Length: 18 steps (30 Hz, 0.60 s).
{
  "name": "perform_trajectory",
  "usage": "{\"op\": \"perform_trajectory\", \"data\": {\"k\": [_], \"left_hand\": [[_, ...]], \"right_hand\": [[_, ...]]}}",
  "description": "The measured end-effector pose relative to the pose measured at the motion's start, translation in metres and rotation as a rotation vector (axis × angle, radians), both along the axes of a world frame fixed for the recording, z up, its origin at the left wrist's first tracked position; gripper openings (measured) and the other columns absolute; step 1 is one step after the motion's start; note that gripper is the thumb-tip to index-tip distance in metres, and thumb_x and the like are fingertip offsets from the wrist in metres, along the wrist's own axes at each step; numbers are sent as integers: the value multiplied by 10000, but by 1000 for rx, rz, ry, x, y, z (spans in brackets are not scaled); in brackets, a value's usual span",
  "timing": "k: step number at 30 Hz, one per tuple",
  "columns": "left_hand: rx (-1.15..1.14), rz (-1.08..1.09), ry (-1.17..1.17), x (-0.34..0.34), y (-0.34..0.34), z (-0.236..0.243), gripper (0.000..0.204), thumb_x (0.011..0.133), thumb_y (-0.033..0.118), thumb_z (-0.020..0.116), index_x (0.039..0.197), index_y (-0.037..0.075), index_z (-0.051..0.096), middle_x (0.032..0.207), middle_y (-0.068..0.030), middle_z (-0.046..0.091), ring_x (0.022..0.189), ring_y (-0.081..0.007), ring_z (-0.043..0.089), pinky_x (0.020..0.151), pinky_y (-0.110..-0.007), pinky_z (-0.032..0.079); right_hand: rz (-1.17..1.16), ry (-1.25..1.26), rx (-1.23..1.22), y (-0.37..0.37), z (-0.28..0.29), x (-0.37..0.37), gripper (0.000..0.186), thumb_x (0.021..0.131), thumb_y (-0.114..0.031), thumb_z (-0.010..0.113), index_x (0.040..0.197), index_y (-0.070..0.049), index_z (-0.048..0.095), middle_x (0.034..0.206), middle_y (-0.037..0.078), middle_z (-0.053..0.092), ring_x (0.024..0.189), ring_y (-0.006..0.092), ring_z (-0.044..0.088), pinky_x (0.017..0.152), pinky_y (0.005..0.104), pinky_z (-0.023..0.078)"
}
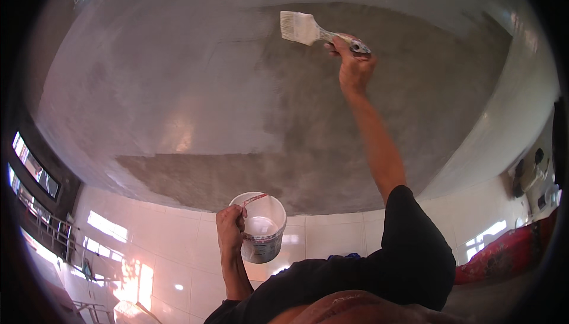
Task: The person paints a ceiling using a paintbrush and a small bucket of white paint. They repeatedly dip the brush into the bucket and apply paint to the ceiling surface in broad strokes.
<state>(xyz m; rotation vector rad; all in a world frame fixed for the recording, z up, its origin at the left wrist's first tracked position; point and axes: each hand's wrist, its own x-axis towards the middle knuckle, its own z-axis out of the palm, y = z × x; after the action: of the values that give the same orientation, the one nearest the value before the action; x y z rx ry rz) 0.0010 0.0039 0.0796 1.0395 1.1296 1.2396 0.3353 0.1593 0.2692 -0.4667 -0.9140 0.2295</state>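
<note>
My right hand (355,70) is wrapped round the handle of a wide, paint-smeared paintbrush (302,28), raised in front of the wall. The bristles point left, close to the edge between a lighter grey coated area and a darker bare patch; I cannot tell whether they touch the wall. Lower down, my left hand (231,224) is closed on the rim side of a white paint bucket (264,247), where a reddish handle strip (256,197) crosses the opening. A pale liquid shows inside the bucket.
The grey wall (195,81) curves across the view, its darker patch (403,93) on the right and along the bottom. Shiny pale floor tiles (332,235) lie below. A metal frame (59,229) stands at left; a red covered object (504,253) is at right.
</note>
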Motion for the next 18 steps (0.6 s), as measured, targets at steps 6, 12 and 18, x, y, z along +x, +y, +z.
{"op": "perform_trajectory", "data": {"k": [6, 12, 18], "left_hand": [[12, -8, 26, -41, 15, -7, 248, 869, 156, 506, 649, 48, 546, 478, 84, 339, 398, -15, 257, 382, -216, 161], [47, 54, -28, -69, 27, -25, 239, 830, 188, 525, 642, 40, 527, 481, 68, 349, 384, -24, 264, 351, -220, 163], [-12, 51, -91, -72, 30, -32, 238, 845, 157, 514, 636, 44, 528, 448, 66, 329, 364, -28, 229, 345, -228, 148]], "right_hand": [[-262, -51, 26, 7, 26, 25, 145, 818, -60, 696, 896, 58, 666, 791, 100, 686, 665, 166, 677, 614, 260, 542], [-746, -2, -22, -46, 16, 115, 146, 818, -82, 699, 856, 59, 685, 779, 104, 696, 656, 169, 681, 598, 268, 552], [-1418, -370, -36, -23, 21, 70, 195, 773, -198, 719, 878, -34, 714, 719, 129, 686, 621, 234, 676, 547, 340, 521]]}}
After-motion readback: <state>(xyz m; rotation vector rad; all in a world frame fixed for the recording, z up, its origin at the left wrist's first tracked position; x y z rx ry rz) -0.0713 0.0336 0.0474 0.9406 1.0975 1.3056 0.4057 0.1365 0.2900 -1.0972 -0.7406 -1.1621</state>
